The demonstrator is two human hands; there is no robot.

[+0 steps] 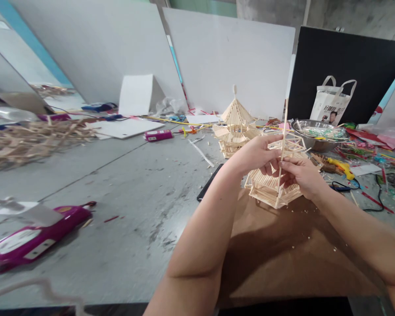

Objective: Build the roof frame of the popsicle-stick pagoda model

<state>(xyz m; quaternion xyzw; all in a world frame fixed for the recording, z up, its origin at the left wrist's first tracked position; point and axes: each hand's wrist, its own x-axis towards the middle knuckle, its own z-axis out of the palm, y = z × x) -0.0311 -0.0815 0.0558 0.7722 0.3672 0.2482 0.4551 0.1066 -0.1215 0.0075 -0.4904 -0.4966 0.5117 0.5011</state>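
Observation:
A long thin wooden stick (285, 125) stands nearly upright between my two hands. My left hand (261, 153) has its fingers closed around the stick from the left. Just below and to the right, my right hand (298, 173) pinches the same stick. The stick's lower end reaches down to the near edge of a many-sided model building of thin wooden sticks (266, 195); I cannot tell whether it is fixed there. Both hands hide the middle of this model. Behind them to the left stands a finished-looking stick pagoda roof (235, 113) with a pointed top.
Brown paper (260, 263) lies under the model. A metal bowl (319, 138) of sticks, a yellow glue gun (344, 168) and scraps are at the right. To the left are a dark phone-like slab (209, 183), purple power strips (39, 237) and a wood pile (36, 140).

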